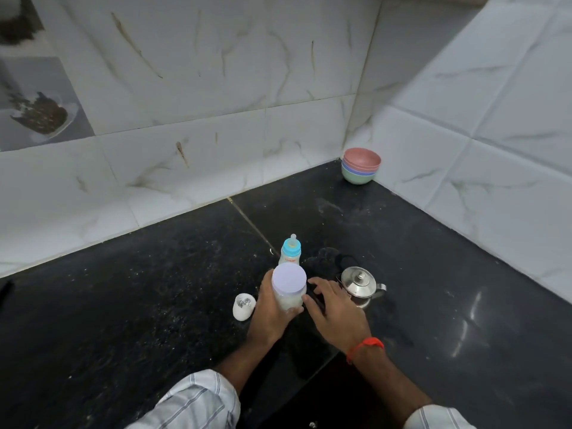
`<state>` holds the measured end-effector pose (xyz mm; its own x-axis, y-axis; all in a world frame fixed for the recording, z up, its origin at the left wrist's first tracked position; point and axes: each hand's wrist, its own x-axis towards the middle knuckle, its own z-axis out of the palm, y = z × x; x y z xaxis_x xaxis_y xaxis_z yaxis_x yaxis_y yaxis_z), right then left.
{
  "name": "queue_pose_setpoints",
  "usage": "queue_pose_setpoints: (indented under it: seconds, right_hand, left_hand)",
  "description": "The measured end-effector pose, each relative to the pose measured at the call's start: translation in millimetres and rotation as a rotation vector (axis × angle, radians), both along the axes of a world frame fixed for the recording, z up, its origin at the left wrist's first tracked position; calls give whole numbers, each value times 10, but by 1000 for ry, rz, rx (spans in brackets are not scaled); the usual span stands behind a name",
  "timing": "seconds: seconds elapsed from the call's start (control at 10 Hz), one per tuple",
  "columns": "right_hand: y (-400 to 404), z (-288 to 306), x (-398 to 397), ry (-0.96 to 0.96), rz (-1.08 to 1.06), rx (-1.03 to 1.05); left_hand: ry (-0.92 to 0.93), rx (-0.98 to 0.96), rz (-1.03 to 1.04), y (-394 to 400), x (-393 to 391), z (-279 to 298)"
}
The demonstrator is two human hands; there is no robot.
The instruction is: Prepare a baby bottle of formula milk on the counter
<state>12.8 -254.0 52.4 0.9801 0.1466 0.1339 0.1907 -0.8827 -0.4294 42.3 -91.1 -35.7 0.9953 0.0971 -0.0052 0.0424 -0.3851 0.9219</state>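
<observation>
One baby bottle (pixel 290 252) stands upright on the black counter (pixel 154 305), teat up. Just nearer, the left hand (pixel 272 308) grips an upright lidded jar (pixel 288 286) holding white powder; the right hand (pixel 332 308) hovers, fingers relaxed, beside a steel kettle (pixel 360 284).

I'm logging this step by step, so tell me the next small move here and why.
Probably bring the right hand onto the lilac lid and twist it off. The left hand already grips the jar of white powder, the lid is still on, and the right hand's fingers sit open just beside it.
</observation>
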Motion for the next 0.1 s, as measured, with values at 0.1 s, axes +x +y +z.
queue_pose_setpoints:
  seconds: [0.1]
  right_hand:
    - [81, -69, -10, -31, -29, -16]
  left_hand:
    - [-69, -20, -28, 21, -46, -78]
